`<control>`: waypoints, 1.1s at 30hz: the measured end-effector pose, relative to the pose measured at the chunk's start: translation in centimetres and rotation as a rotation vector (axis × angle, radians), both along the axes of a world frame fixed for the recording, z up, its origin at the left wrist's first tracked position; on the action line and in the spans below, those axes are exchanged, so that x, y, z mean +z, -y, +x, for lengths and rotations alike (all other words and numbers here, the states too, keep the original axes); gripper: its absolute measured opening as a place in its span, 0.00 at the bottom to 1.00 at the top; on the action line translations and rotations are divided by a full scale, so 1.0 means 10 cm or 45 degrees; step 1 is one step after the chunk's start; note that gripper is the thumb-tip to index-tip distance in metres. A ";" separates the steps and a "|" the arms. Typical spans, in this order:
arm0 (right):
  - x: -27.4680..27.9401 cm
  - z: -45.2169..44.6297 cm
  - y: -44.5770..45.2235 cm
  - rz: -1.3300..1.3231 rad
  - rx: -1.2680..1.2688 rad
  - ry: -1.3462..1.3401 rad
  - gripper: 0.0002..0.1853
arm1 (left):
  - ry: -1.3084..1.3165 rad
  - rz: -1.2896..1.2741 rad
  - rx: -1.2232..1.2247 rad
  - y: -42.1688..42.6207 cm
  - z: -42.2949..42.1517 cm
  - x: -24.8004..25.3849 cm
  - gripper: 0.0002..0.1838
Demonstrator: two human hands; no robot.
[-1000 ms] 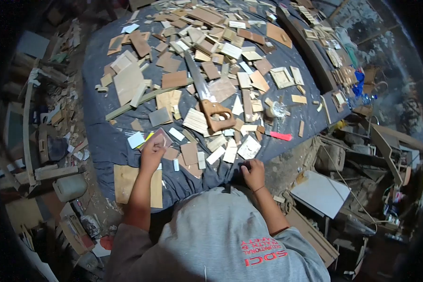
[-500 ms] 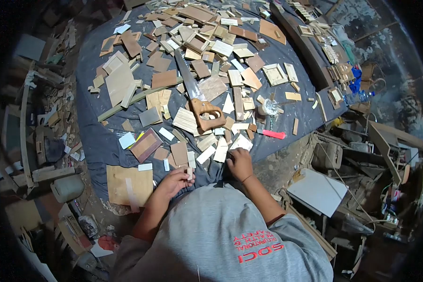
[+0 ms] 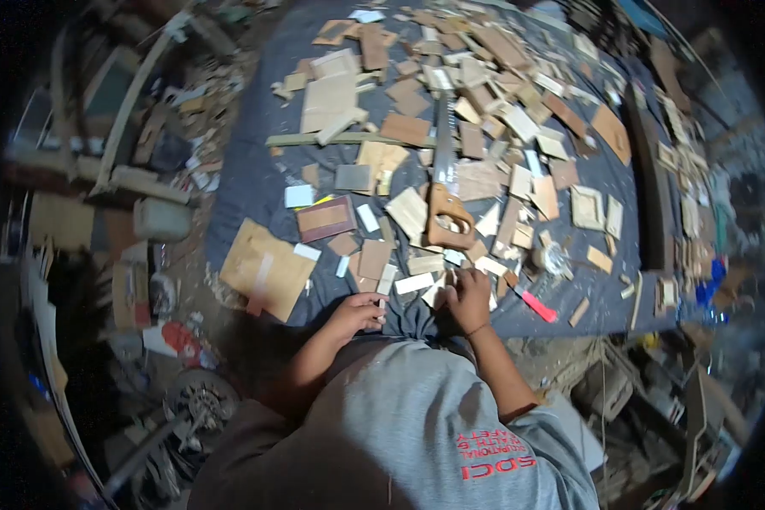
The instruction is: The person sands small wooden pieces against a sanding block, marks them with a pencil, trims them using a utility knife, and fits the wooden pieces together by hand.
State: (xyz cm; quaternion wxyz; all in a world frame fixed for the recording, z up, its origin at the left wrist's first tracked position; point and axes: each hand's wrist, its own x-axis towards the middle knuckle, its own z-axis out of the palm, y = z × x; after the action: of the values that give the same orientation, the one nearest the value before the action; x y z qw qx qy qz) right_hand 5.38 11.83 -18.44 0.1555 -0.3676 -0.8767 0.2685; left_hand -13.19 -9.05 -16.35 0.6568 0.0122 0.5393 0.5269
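Beyond right hand (image 3: 469, 297): handsaw (image 3: 444, 161) lying among wood scraps (image 3: 478, 181) | left hand (image 3: 359, 316) curling, can't tell if gripping | right hand curling, grip unclear

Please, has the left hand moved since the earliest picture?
Yes, the left hand is no longer over the reddish-brown block: it is now to the block's right, nearer the grey shirt.

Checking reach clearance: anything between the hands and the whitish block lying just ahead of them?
From the left hand to the whitish block, nothing visible but dark cloth. On the right hand side, a pale wood piece lies between; it looks flat, so probably a minor obstacle.
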 end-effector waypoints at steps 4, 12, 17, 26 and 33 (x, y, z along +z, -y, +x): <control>0.01 0.01 -0.07 -0.065 0.204 -0.031 0.17 | -1.291 -0.151 0.389 0.22 -0.04 -0.37 0.22; 0.18 0.16 -0.19 -0.035 0.494 -0.042 0.18 | -2.399 -0.787 0.097 0.98 -1.36 -0.48 0.18; 0.17 0.33 -0.35 -0.106 0.541 -0.050 0.18 | -2.384 -0.937 -0.130 0.92 -1.49 -0.51 0.18; 0.35 0.40 -0.57 -0.157 0.590 -0.153 0.16 | -2.188 -0.568 0.231 0.53 -1.13 -0.20 0.27; 1.30 0.01 -0.53 -0.677 0.857 -0.495 0.27 | -0.679 0.463 0.994 -0.77 0.11 1.04 0.23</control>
State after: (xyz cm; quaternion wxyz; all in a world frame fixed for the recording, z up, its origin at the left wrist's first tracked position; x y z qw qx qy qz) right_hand 5.48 17.10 -5.43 0.1216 -0.0329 -0.8026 0.5831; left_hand -12.09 -1.31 -5.94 0.2376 0.0580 0.5521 0.7971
